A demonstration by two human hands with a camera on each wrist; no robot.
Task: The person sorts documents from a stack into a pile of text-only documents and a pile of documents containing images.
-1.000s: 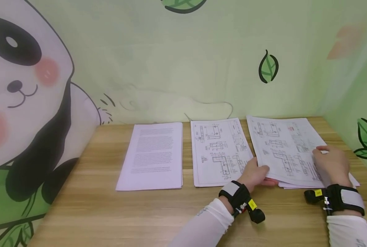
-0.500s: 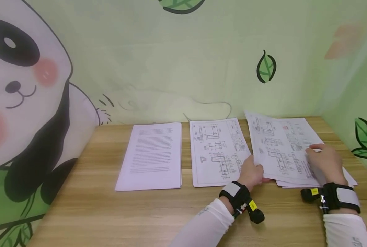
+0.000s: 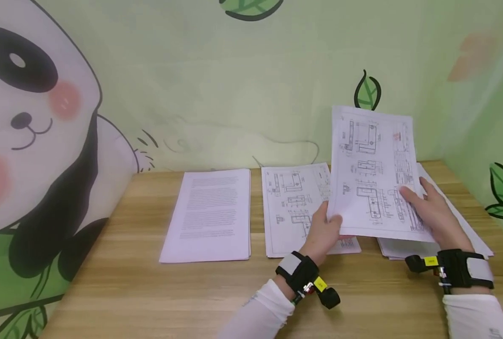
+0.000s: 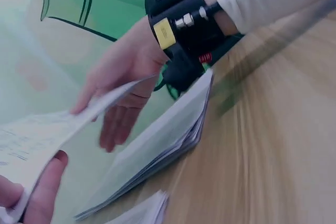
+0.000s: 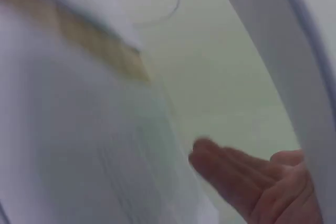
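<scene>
A sheet with a technical drawing (image 3: 371, 165) is raised off the table and tilted up. My left hand (image 3: 322, 233) pinches its lower left corner, thumb on the printed face; its fingers (image 4: 46, 192) show on both sides of the paper in the left wrist view. At the lower right edge is my right hand (image 3: 437, 216), its thumb over the printed face and straight fingers behind. The left wrist view shows those right fingers (image 4: 118, 124) hanging apart from the paper. A drawing pile (image 3: 291, 197) lies below my left hand, partly hidden by the raised sheet.
A white paper pile (image 3: 467, 226) lies under my right hand and the raised sheet. Left of the drawings is a pile of printed text pages (image 3: 211, 212). The wooden table (image 3: 192, 296) meets a green panda-print wall (image 3: 234, 94) behind.
The top drawing has come up off the right-hand pile and tilted upright, shifting slightly left. My left hand moved left with its corner; my right hand's thumb came over the face and its fingers straightened.
</scene>
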